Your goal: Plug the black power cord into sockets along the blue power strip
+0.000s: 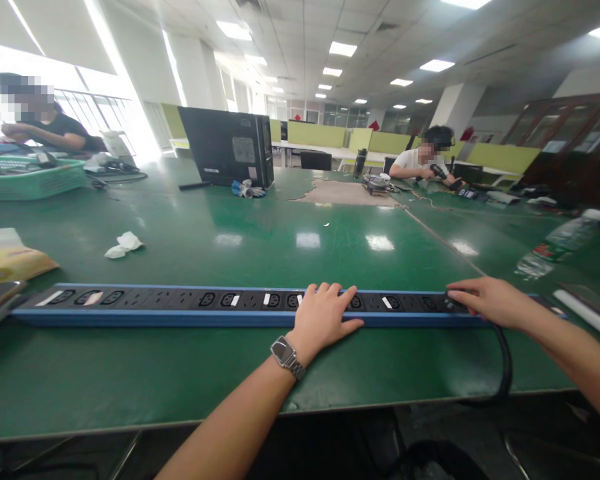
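Observation:
A long blue and black power strip (pixel 170 300) lies across the green table, with rows of sockets and several white labels facing up. My left hand (pixel 324 313), below a wristwatch, rests on the strip right of its middle, fingers spread. Toward the strip's right end, my right hand (pixel 485 300) has its fingers closed on a black plug (pixel 450 303) at the sockets. From there a thick black cable (pixel 506 367) curves down over the table's front edge. How deep the plug sits cannot be made out.
On the green table (pixel 205 257) are crumpled tissue (pixel 124 245), a black computer case (pixel 230 147), gloves (pixel 249 189), a green basket (pixel 35 181) and a plastic bottle (pixel 563 243). One person (pixel 55 130) sits at the far left, another (pixel 415 160) at the back right.

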The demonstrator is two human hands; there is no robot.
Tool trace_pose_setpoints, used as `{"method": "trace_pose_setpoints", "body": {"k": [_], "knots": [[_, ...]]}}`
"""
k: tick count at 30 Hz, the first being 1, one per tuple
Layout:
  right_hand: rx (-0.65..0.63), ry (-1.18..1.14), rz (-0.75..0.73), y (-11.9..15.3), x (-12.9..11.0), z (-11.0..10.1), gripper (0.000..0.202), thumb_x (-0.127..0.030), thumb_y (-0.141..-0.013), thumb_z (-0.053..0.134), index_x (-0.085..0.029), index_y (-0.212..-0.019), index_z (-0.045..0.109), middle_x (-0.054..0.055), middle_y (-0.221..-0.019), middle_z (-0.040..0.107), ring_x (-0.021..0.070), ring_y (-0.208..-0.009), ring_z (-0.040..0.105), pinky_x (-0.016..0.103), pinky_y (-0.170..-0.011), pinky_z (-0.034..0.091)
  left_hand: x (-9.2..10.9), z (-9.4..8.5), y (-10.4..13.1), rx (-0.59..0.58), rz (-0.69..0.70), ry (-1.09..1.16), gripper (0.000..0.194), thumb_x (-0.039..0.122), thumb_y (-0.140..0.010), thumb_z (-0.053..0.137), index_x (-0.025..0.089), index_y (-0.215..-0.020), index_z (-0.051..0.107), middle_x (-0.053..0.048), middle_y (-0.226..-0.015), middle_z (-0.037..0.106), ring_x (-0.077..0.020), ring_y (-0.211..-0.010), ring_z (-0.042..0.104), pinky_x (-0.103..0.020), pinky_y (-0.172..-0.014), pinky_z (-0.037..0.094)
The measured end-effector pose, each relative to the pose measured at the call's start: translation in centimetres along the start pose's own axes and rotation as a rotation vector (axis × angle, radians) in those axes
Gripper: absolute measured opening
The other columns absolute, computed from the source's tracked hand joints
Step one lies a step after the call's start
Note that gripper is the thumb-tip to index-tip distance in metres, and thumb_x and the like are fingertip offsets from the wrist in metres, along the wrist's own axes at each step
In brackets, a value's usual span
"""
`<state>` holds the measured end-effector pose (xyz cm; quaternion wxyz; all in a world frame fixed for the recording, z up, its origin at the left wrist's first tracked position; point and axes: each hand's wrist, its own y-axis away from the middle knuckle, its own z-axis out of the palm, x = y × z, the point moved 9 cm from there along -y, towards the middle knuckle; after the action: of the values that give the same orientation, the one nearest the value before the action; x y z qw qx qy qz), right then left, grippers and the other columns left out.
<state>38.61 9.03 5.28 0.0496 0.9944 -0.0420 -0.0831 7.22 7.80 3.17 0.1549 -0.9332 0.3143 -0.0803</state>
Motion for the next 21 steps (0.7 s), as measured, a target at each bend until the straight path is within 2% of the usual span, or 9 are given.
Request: {"method": "trace_pose_setpoints", "body": {"k": [4, 6, 12, 17, 21], "knots": [[0.148, 0.208, 0.018, -0.1, 0.0, -0.4, 0.050, -0.048, -0.090, 0.044, -0.015, -0.113, 0.075, 0.013, -0.105, 0.075, 0.0319, -0.095, 0.070, 0.040, -0.081, 0.053, 0.0, -0.1, 0.0, -0.001, -0.001, -0.007, 0.063, 0.064, -0.087, 0.056, 0.027, -0.138, 0.050, -0.008, -0.115, 0.064, -0.0286, -0.104, 0.058, -0.043, -0.090, 0.042], [0.154, 0.277, 0.000, -0.4, -0.6, -0.3, 0.048, -0.045, -0.091, 0.045, -0.015, -0.112, 0.075, 0.014, -0.113, 0.073, 0.0342, -0.103, 0.067, 0.043, -0.086, 0.051, 0.1, -0.1, 0.0, -0.003, 0.000, -0.010, 0.063, 0.064, -0.087, 0.056, 0.027, -0.138, 0.050, -0.008, -0.115, 0.064, -0.0287, -0.105, 0.057, -0.043, -0.090, 0.042], [0.028, 0.194, -0.142, -1.3, -1.6, -0.4, 0.038, -0.042, -0.087, 0.051, -0.018, -0.095, 0.079, 0.010, -0.105, 0.076, 0.0300, -0.098, 0.069, 0.038, -0.085, 0.051, 0.0, 0.0, -0.1, -0.024, -0.010, -0.002, 0.064, 0.063, -0.087, 0.056, 0.028, -0.139, 0.049, -0.008, -0.116, 0.064, -0.0286, -0.106, 0.057, -0.043, -0.090, 0.042], [-0.050, 0.082, -0.073, -1.2, -0.7, -0.4, 0.044, -0.045, -0.088, 0.047, -0.017, -0.101, 0.078, 0.006, -0.072, 0.075, 0.0253, -0.070, 0.070, 0.034, -0.069, 0.051, 0.1, 0.1, -0.1, -0.023, -0.005, 0.002, 0.063, 0.063, -0.087, 0.056, 0.027, -0.139, 0.049, -0.007, -0.116, 0.064, -0.0288, -0.106, 0.057, -0.043, -0.090, 0.042], [-0.013, 0.061, -0.073, -1.3, -1.5, -0.5, 0.042, -0.044, -0.087, 0.048, -0.017, -0.100, 0.079, 0.007, -0.081, 0.077, 0.0231, -0.070, 0.070, 0.032, -0.069, 0.052, 0.1, 0.0, -0.1, -0.013, -0.003, -0.002, 0.063, 0.063, -0.088, 0.055, 0.027, -0.139, 0.049, -0.008, -0.116, 0.064, -0.0287, -0.105, 0.057, -0.043, -0.090, 0.042]]}}
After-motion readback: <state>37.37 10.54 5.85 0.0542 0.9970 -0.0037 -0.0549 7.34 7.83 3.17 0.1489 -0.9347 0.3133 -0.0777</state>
